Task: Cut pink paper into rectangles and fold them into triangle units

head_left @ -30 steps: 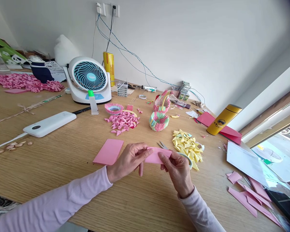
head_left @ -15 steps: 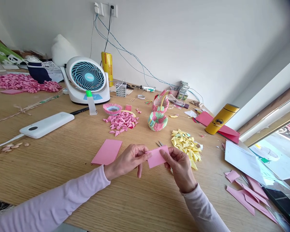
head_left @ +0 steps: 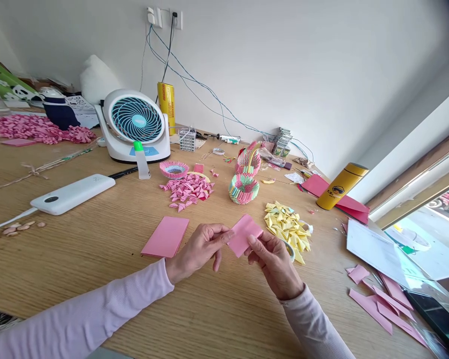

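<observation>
Between my two hands is a small pink piece of paper point(head_left: 244, 233), held above the wooden table. My left hand point(head_left: 202, 247) pinches its left edge between thumb and fingers. On the other side, my right hand point(head_left: 275, 257) grips its lower right part, thumb on top. A stack of larger pink paper point(head_left: 165, 237) lies just left of my left hand. Beyond my right hand spreads a heap of folded yellow paper pieces point(head_left: 287, 222). A scissors handle point(head_left: 291, 251) shows partly from behind my right hand.
Folded pink pieces point(head_left: 187, 189) are heaped near a pink paper bowl point(head_left: 174, 169). A paper basket point(head_left: 244, 188) stands mid-table. The fan point(head_left: 136, 122) and white power strip point(head_left: 75, 193) are left; a yellow bottle point(head_left: 342, 185) and pink scraps point(head_left: 377, 306) are right.
The pink paper has turned between my hands and now sits tilted, a corner pointing up. My right-hand fingers have shifted slightly down on it. The scissors handle has come into sight.
</observation>
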`<state>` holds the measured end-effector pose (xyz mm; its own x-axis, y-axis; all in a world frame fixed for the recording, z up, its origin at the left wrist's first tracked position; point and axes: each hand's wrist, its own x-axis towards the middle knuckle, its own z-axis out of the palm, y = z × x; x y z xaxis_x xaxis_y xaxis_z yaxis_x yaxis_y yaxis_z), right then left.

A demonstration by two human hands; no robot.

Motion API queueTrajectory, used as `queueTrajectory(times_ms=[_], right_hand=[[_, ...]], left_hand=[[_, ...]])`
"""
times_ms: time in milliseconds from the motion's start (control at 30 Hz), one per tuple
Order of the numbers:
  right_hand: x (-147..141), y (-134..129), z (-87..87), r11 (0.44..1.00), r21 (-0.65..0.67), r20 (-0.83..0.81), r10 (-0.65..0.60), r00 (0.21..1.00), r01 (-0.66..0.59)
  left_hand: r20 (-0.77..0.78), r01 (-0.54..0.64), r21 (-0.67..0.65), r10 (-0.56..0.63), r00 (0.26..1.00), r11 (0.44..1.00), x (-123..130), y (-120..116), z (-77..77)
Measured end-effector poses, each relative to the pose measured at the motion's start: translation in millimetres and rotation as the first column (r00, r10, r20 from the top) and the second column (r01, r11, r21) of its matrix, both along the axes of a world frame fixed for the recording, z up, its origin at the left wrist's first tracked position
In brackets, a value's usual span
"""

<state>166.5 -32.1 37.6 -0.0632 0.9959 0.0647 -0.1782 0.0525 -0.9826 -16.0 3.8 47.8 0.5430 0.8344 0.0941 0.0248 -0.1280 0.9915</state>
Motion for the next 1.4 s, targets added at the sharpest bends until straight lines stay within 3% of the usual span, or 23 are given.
queueTrajectory(times_ms=[200,333,633,933,1133,1300,1400], right_hand=[[-6,2,-3.5,0.994,0.012,0.021,-0.107,0.994,0.107],[-5,3,-4.8,0.995,-0.001,0.019,-0.1,0.995,0.1],[-5,6,-9.1,0.974,0.044,0.001,-0.225,0.974,0.224],[-22,2,-14.6,0.994,-0.084,0.118,-0.055,0.991,0.065],[-22,2,-17.7,0.998,0.047,0.142,-0.055,0.988,0.049],[-19,-1,-10.8,0.993,0.117,0.291,-0.03,0.956,-0.004],[-16,-4,-5.8,0.982,0.184,0.399,-0.034,0.916,-0.044]], left_hand=[[0.027,-0.061,0.055,0.06,0.998,0.997,5,-5,1.3],[0.027,-0.091,0.076,0.089,0.996,0.993,6,-7,-2.5],[-0.012,-0.064,0.078,0.066,0.998,0.995,7,-7,-9.7],[0.038,-0.27,0.115,0.267,0.963,0.956,9,-7,-4.4],[0.065,-0.277,0.029,0.275,0.959,0.96,12,-7,-10.9],[0.099,-0.284,-0.014,0.284,0.954,0.959,13,-7,-11.6],[0.165,-0.206,-0.081,0.217,0.962,0.975,12,-5,-5.9]])
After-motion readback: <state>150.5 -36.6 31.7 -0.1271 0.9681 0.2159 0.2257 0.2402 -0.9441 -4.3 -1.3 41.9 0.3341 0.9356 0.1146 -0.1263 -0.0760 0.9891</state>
